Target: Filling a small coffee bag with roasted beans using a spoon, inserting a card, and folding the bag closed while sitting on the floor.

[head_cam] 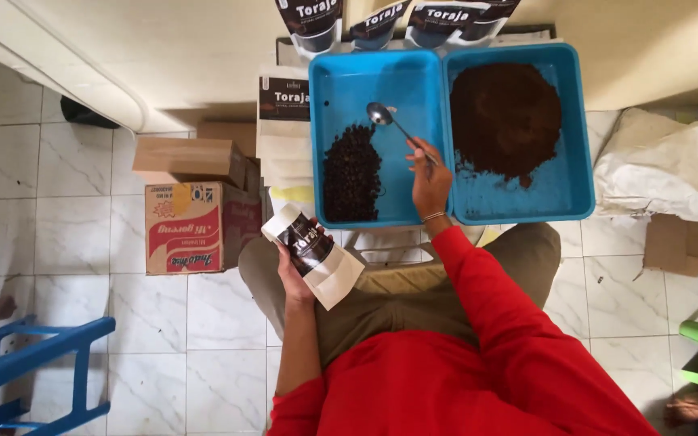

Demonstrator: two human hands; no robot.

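My left hand (294, 274) grips a white stand-up pouch (313, 255) with a black label, tilted over my lap with its mouth toward the trays. My right hand (430, 179) holds a metal spoon (389, 121) by the handle; its bowl hovers over the left blue tray (341, 77) and looks empty. A heap of dark coffee beans (351, 171) lies in that tray, below and left of the spoon bowl. The right blue tray (571, 121) holds a mound of brown ground coffee (504, 117).
Several filled black-and-white pouches (381, 20) stand behind the trays, and a stack of flat ones (284, 121) lies left of them. Cardboard boxes (191, 210) sit on the tiled floor at left. A blue stool (34, 363) is at lower left, a white sack (664, 165) at right.
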